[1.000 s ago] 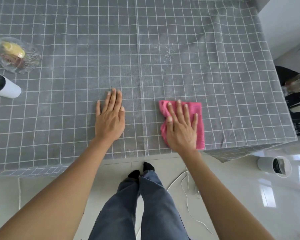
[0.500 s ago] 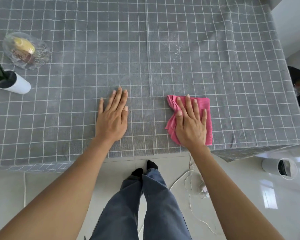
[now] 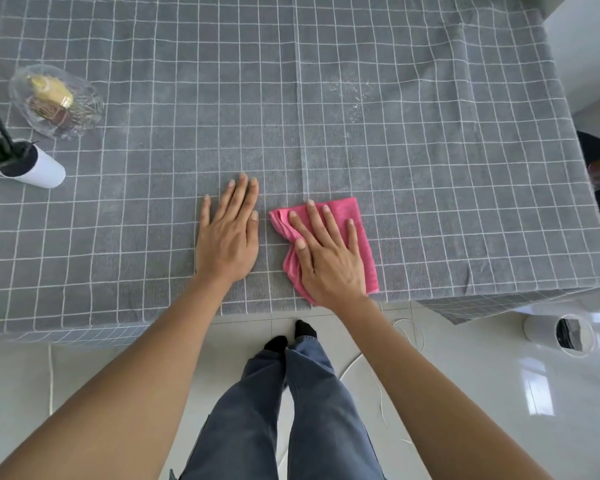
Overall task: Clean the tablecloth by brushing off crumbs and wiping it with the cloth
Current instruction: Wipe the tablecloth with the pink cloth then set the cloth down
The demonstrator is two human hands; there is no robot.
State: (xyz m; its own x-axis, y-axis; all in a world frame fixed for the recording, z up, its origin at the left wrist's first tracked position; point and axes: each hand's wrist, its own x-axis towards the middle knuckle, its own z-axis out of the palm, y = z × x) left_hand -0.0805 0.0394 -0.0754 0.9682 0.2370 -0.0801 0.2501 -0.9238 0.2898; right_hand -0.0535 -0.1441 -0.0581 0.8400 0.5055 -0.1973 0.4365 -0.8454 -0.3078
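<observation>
A grey tablecloth (image 3: 430, 174) with a white grid covers the table. My right hand (image 3: 326, 258) presses flat, fingers straight, on a folded pink cloth (image 3: 362, 244) near the front edge. Just left of it my left hand (image 3: 227, 237) lies flat on the tablecloth, palm down. A patch of pale crumbs (image 3: 355, 98) is scattered farther back, to the right of the centre seam.
A clear glass dish (image 3: 58, 102) holding small wrapped items and a white pot with a green plant (image 3: 32, 168) stand at the left. A white bin (image 3: 558, 336) sits on the tiled floor at the right; a thin cable (image 3: 378, 375) lies by my feet.
My right hand has slid the pink cloth to the left, close to my left hand. The left hand has stayed flat in about the same spot.
</observation>
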